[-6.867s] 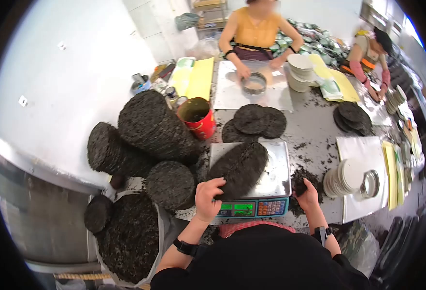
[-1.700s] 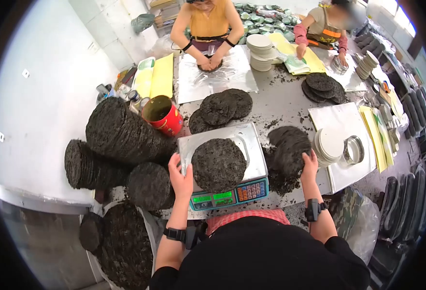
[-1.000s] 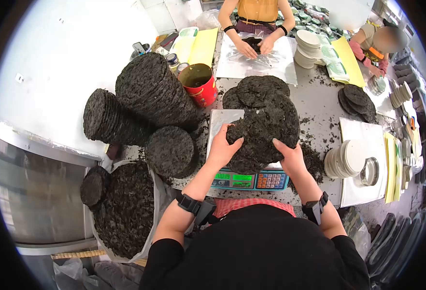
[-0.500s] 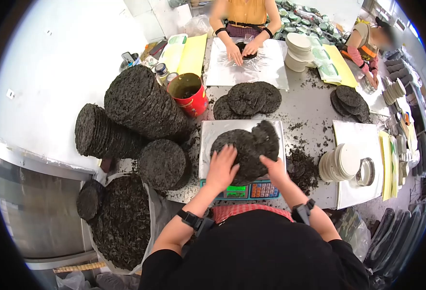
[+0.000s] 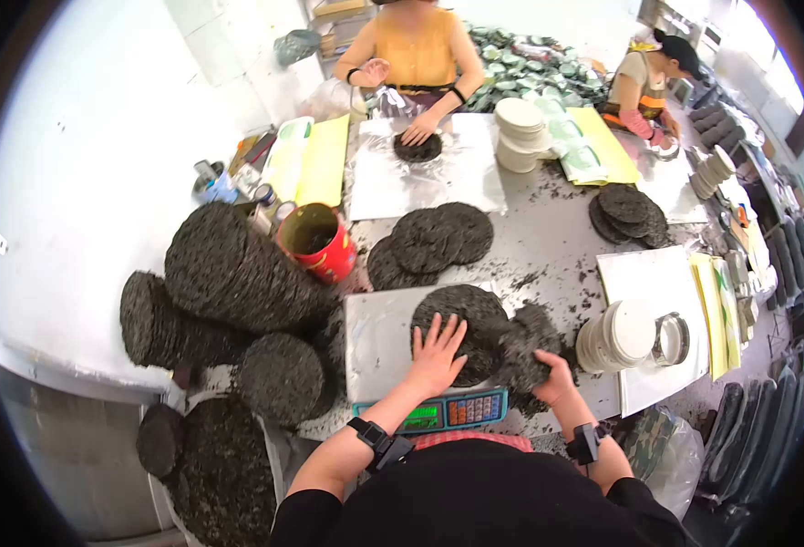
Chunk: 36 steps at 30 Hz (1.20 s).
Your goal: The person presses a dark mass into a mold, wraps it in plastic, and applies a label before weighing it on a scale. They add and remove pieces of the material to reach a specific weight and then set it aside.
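Observation:
A dark round cake that looks like dried seaweed (image 5: 461,305) lies on the scale's metal pan (image 5: 375,333). My left hand (image 5: 436,357) rests on it with fingers spread. At the pan's right edge, my right hand (image 5: 555,376) grips a second seaweed cake (image 5: 525,337), thumb on top and fingers hidden beneath. This cake is tilted and slightly blurred, its left side against the first one. Below the pan is the scale's lit green display and keypad (image 5: 457,412).
Stacked seaweed cakes (image 5: 283,378) stand at left, above a sack of loose seaweed (image 5: 224,483). Behind are a red can (image 5: 329,251) and more cakes (image 5: 429,239). White discs (image 5: 625,333) and a metal ring (image 5: 672,339) stand right. Two other people work across the table.
My right hand has moved right, carrying the second cake from over the first to the pan's right edge. My left hand stays on the first cake. The camera view has shifted.

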Each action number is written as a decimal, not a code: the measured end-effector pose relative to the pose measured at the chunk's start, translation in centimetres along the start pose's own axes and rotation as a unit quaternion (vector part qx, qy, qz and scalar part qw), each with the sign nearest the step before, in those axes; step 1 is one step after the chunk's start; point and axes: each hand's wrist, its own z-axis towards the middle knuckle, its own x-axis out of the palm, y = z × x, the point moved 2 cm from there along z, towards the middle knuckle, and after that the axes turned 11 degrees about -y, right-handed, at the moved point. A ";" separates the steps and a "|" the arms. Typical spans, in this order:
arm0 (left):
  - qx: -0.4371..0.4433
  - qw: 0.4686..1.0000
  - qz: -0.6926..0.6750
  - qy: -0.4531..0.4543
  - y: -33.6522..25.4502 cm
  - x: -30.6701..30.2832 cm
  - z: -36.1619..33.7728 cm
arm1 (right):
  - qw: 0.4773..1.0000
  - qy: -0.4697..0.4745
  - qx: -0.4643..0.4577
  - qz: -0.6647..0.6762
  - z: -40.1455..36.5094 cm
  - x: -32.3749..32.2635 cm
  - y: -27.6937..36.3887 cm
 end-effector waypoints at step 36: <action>-0.349 0.751 -0.234 -0.509 12.3 -19.3 -20.3 | 0.880 0.028 -0.209 -0.425 -2.3 6.2 -7.1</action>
